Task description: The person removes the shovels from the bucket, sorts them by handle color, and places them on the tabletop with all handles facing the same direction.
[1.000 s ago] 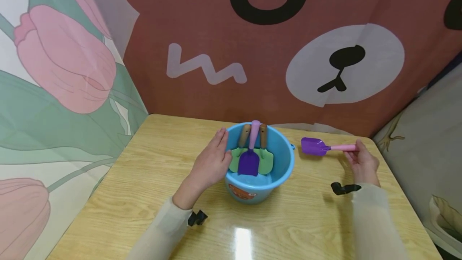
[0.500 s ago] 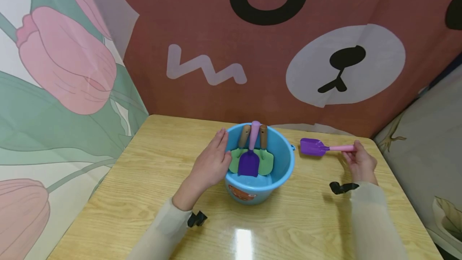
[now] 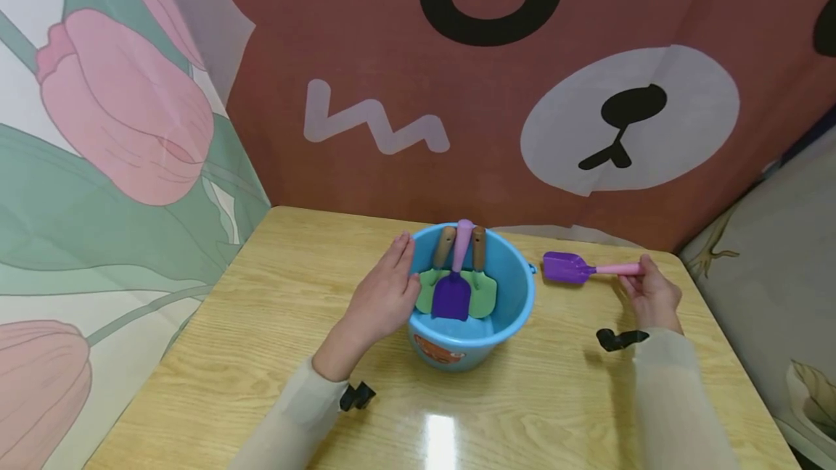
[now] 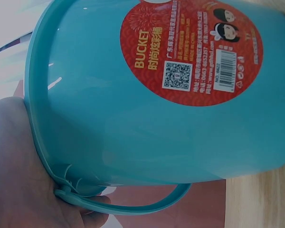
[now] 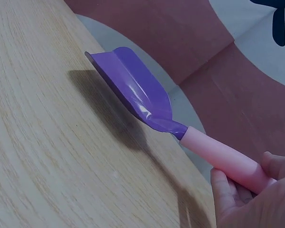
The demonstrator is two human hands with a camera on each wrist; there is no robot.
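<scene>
A light blue toy bucket (image 3: 480, 354) stands upright on the table. My left hand (image 3: 385, 289) rests with extended fingers against the left side of its rim; in the left wrist view, the palm is beside the handle joint. Inside the bucket lean a purple-bladed toy shovel (image 3: 452, 299) with a pink handle and two green-bladed toy shovels (image 3: 484, 296) with brown handles. My right hand (image 3: 653, 296) pinches the end of the pink handle of another purple toy shovel (image 5: 133, 90). That shovel is held just above the table, its shadow below it.
The light wood table (image 3: 281, 296) ends at a brown bear-print cloth (image 3: 372, 187) behind it. A flower-print cloth (image 3: 130, 107) hangs at the left, and a grey cloth (image 3: 771, 252) at the right. The bucket's blue carrying handle (image 4: 133, 209) hangs at its side.
My right hand and the purple shovel have shifted slightly to the left. My left hand stays against the bucket, and the shovels inside look unmoved.
</scene>
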